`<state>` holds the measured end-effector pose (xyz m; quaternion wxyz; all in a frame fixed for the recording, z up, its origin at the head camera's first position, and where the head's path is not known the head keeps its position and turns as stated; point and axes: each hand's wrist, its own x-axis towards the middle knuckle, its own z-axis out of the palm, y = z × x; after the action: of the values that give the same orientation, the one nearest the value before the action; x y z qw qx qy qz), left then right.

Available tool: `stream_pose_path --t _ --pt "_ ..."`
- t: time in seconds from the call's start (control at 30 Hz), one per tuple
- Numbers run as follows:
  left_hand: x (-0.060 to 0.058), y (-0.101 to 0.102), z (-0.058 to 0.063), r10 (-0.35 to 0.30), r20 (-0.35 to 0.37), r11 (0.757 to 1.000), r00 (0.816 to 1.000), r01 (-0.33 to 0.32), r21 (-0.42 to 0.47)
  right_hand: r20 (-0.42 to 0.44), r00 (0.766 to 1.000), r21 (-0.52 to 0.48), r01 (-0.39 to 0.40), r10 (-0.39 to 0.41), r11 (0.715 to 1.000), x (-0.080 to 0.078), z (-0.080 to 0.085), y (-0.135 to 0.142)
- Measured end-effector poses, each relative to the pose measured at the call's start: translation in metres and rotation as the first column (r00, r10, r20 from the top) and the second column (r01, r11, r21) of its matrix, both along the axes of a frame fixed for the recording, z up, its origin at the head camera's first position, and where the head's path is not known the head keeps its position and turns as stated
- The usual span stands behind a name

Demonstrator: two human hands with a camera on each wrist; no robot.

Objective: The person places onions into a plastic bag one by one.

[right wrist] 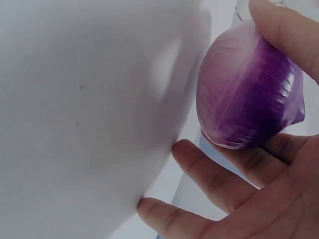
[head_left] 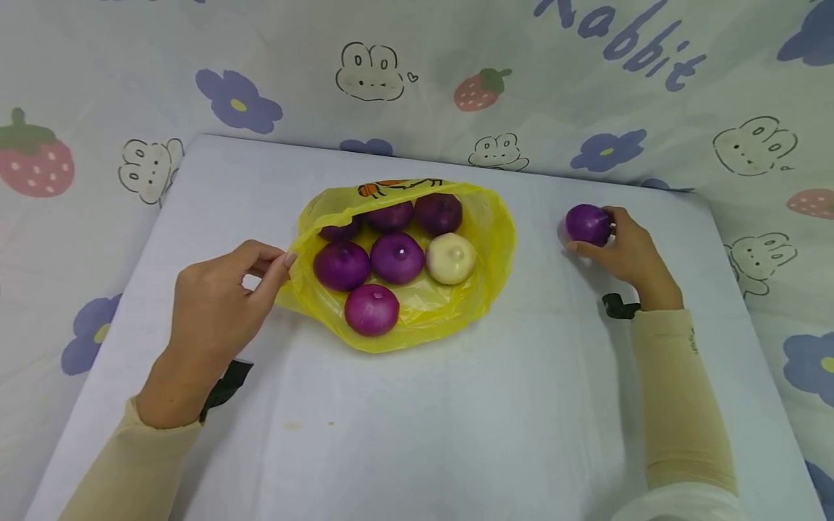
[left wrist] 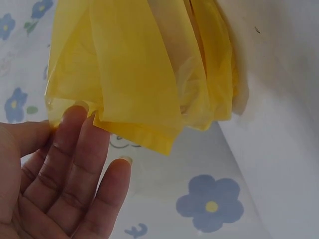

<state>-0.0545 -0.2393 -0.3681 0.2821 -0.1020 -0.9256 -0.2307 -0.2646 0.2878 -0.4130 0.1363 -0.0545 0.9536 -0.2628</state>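
A yellow plastic bag (head_left: 495, 224) lies mouth up on the table, with several purple onions (head_left: 397, 257) and one pale onion (head_left: 451, 258) inside. My left hand (head_left: 218, 300) pinches the left edge of the bag's mouth between thumb and fingers. In the left wrist view, the folded film of the bag (left wrist: 134, 69) hangs beyond the fingertips. To the right of the bag, my right hand (head_left: 628, 250) grips a single purple onion (head_left: 586, 224), thumb on one side and fingers on the other. Two other fingertips (right wrist: 184, 149) touch the white surface beside this onion (right wrist: 249, 89).
A white table (head_left: 456, 427) spreads under everything, with small brownish marks near its front. Behind it hangs a cloth (head_left: 417, 72) printed with rabbits, flowers and strawberries. Black straps (head_left: 228, 383) show at both wrists.
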Motion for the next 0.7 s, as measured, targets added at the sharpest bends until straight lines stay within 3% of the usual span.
stream_pose_path --t 0.33,0.7 --pt "0.0 0.001 0.001 0.004 -0.003 1.0 1.0 -0.004 -0.018 0.027 1.0 -0.024 0.01 -0.009 1.0 0.016 0.006 0.0" --pt "0.0 0.002 -0.001 0.011 0.008 1.0 1.0 -0.011 0.003 -0.144 0.987 -0.077 -0.078 0.067 0.994 0.054 0.029 -0.017"
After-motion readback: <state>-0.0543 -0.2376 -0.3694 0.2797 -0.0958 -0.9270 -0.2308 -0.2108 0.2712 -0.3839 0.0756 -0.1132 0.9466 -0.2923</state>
